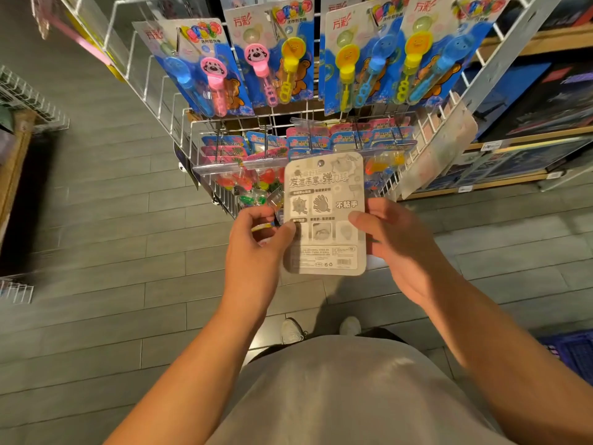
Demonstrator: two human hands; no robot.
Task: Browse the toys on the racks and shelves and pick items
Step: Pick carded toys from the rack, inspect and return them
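Observation:
I hold a carded toy pack (324, 216) in front of me, its grey printed back facing me. My left hand (256, 245) pinches its left edge with thumb and curled fingers. My right hand (398, 245) grips the right edge, thumb on the card's back. Just beyond the pack stands a white wire rack (167, 101). Blue cards of bubble wands (272, 59) hang on its upper hooks. Lower hooks carry packs of coloured sticky toys (250, 184).
Wooden shelves with dark boxed toys (529, 101) run along the right. A blue crate (571, 348) sits on the floor at lower right. Another wire rack (29, 101) and a wooden unit stand at the left. Grey plank floor (112, 268) lies around my feet.

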